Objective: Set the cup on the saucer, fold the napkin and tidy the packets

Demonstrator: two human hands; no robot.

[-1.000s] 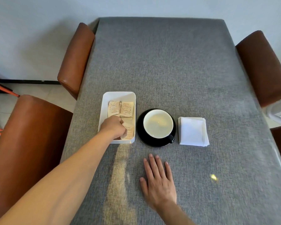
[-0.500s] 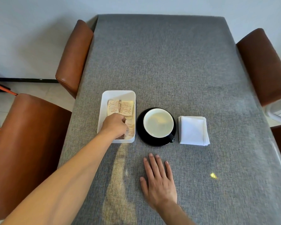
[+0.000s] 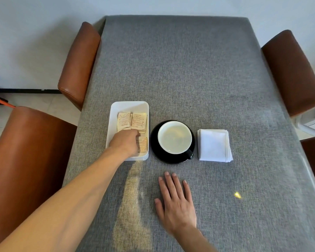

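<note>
A white tray (image 3: 129, 104) near the table's left edge holds several beige packets (image 3: 139, 120) lying flat. My left hand (image 3: 125, 142) reaches into the tray's near half, its fingers curled down onto the packets; the fingertips are hidden. Right of the tray, a black cup (image 3: 174, 137) with a white inside stands on a black saucer (image 3: 153, 142), its handle pointing toward me and to the right. A folded white napkin (image 3: 214, 145) lies just right of the saucer. My right hand (image 3: 176, 200) rests flat on the cloth in front of the saucer, fingers apart.
A grey cloth covers the table (image 3: 180, 70). Brown padded chairs stand at the left far side (image 3: 78, 62), the left near side (image 3: 25, 151) and the right side (image 3: 291, 71). A small bright light spot (image 3: 237, 195) lies on the cloth to the right.
My left hand has shifted slightly within the tray over the near packets. Cup, napkin and right hand have stayed where they were.
</note>
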